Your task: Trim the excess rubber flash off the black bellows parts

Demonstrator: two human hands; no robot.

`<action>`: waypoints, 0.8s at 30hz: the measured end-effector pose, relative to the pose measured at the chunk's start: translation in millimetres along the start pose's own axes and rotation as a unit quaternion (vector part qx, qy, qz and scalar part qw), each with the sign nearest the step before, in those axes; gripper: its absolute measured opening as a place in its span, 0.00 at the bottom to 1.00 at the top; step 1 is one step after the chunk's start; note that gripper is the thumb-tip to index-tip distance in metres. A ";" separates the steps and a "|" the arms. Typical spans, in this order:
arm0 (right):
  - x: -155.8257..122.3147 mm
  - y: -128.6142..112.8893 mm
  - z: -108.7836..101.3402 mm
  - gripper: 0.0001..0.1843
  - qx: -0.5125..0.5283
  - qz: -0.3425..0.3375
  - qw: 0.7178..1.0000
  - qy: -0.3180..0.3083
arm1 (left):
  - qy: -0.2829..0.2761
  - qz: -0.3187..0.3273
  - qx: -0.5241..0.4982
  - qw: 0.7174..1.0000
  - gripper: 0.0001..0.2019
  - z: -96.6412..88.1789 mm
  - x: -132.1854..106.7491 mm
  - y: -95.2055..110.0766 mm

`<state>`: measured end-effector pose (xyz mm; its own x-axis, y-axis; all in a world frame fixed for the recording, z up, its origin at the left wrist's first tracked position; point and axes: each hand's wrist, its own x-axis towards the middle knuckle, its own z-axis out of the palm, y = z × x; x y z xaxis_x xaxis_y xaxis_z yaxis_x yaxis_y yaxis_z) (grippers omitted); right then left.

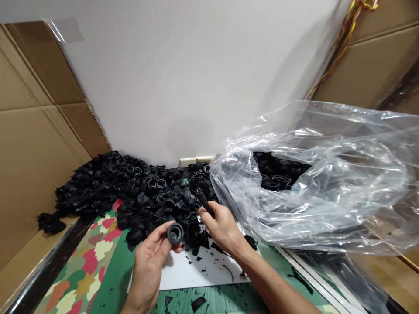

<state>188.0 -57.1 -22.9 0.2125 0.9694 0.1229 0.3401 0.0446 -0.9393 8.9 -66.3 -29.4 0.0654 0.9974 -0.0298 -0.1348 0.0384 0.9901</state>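
Note:
A round black rubber part (175,233), ringed like a small bellows, is pinched between the thumb and fingers of my left hand (153,255), with its hollow side facing me. Slightly up and to the right, my right hand (222,224) grips a slim black-handled tool (205,203); its tip is lost against the dark pile, so its kind is unclear. The two hands are apart. Behind them spreads a large heap of similar black rubber parts (153,187). Beneath my hands lies a white sheet (196,274) scattered with black scraps.
On the right, a clear plastic bag (343,187) gapes open with black ringed parts (275,174) inside. Cardboard (36,131) walls the left side, and a pale wall (196,78) rises behind. Black trimmings (198,303) lie on the green surface (114,257) in front.

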 end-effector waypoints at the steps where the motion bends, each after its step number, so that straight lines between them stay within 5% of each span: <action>1: 0.4 -1.0 -0.9 0.12 0.016 0.001 1.000 -0.003 | 0.001 -0.009 -0.012 1.000 0.21 0.5 -0.4 1.1; 11: -19.1 -15.9 9.8 0.07 0.125 -0.046 0.976 -0.174 | 0.017 -0.019 -0.039 0.999 0.20 -0.4 0.4 -2.9; 16: -25.1 -15.9 15.9 0.07 0.040 -0.129 0.979 -0.156 | 0.000 0.008 0.006 1.000 0.19 -3.1 2.9 -7.6; 24: -26.7 -7.9 15.2 0.10 -0.107 -0.193 0.962 -0.163 | 0.058 0.133 0.153 0.978 0.13 -3.5 1.7 -12.3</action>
<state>165.7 -79.7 -23.6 -0.2531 0.9165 0.3097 0.5243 0.3990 -0.7522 7.1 -64.8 -42.0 -0.0461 0.9705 0.2368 0.1713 -0.2258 0.9590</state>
